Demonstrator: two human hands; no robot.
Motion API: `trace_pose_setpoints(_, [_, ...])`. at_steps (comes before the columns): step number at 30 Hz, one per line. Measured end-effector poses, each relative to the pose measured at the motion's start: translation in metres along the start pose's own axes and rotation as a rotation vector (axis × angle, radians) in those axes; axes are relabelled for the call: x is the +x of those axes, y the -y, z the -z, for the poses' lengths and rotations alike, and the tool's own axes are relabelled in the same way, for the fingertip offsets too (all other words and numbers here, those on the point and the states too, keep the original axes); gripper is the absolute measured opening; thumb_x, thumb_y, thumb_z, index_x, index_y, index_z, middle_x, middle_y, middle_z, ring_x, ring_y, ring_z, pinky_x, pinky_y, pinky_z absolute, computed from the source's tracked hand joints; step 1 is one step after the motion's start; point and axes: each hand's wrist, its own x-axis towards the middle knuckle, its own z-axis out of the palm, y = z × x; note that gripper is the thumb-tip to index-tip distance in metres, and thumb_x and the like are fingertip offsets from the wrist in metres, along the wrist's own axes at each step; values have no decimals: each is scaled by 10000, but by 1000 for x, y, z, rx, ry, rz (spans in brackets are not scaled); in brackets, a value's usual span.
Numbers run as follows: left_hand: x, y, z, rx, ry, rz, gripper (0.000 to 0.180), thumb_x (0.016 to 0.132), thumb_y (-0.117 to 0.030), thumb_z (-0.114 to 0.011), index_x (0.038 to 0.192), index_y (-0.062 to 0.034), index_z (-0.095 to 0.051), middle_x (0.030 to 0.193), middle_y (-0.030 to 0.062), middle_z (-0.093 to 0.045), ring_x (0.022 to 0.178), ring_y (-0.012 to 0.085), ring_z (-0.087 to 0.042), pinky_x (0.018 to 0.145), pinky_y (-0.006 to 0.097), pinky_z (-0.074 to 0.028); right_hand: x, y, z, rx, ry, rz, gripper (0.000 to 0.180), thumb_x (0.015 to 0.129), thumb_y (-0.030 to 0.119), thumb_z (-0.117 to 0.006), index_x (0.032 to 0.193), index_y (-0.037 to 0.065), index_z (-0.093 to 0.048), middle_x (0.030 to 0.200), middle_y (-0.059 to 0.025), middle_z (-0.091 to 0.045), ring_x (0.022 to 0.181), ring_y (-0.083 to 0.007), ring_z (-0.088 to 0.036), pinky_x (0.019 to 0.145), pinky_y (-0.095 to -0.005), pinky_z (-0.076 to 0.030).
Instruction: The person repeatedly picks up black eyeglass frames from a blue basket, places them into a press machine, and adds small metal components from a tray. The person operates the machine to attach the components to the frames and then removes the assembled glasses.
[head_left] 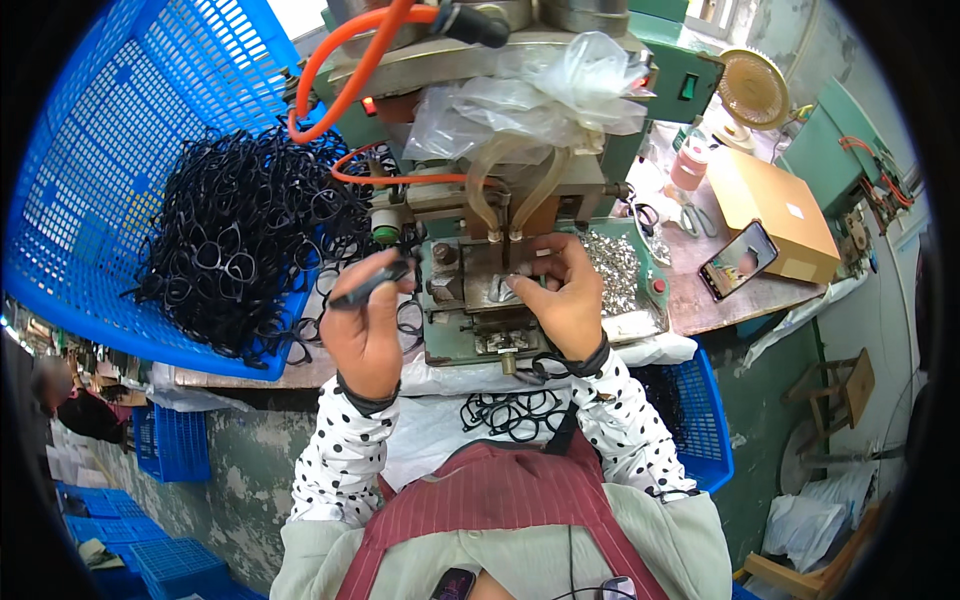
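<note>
My left hand (362, 330) is raised just left of a green bench press (440, 345). Its fingers are closed on a dark, bar-shaped piece (370, 284), whose exact kind I cannot make out. At the press's metal work block (480, 292), below the upright tool, my right hand (570, 300) reaches in. Its thumb and fingers are bent together in a pinch, and what lies between them is mostly hidden. To its right a tray holds many small shiny metal parts (610, 265). Black glasses frames (515, 412) lie on the white covering near my lap.
A large blue basket (80, 320) on the left holds a heap of black glasses frames (220, 240). An orange hose (310, 80) and a plastic bag (540, 95) hang on the press. On the right are a phone (738, 262), a cardboard box (770, 205) and scissors (690, 215).
</note>
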Motion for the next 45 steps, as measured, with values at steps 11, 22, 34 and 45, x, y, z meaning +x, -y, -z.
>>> trace_pose_setpoints(11, [-1,-9,-12,219,276,-325,313,859,-48,-611,1165,14,-596,1112,147,-660,969,263,-638,850,386,-512,0,-8,-11,111,-53,29,537,721,38,-758,1186,1,-492,833,-94,-689,677,-86,-574,627,-219,-461])
trace_pose_setpoints(22, [-36,29,-44,99,675,-602,532,719,46,-595,1245,-25,-568,1287,149,-579,1091,309,-596,990,486,-463,34,-117,138,-689,-135,-31,332,784,225,-732,1060,77,-624,849,-142,-678,791,-319,-650,689,-415,-502])
trace_pose_setpoints(34, [-41,27,-49,106,656,-570,464,770,38,-578,1226,-43,-602,1260,137,-611,1105,282,-613,999,477,-454,14,-122,111,-646,-265,139,103,852,140,-656,848,38,-662,801,-142,-669,718,-336,-631,647,-401,-485])
trace_pose_setpoints(45, [-15,211,95,183,-158,719,290,988,-369,-509,1000,-81,-544,685,51,-567,457,90,-415,413,249,-328,14,-130,97,-644,-453,259,102,878,92,-600,980,88,-590,783,-144,-671,708,-343,-660,612,-426,-501])
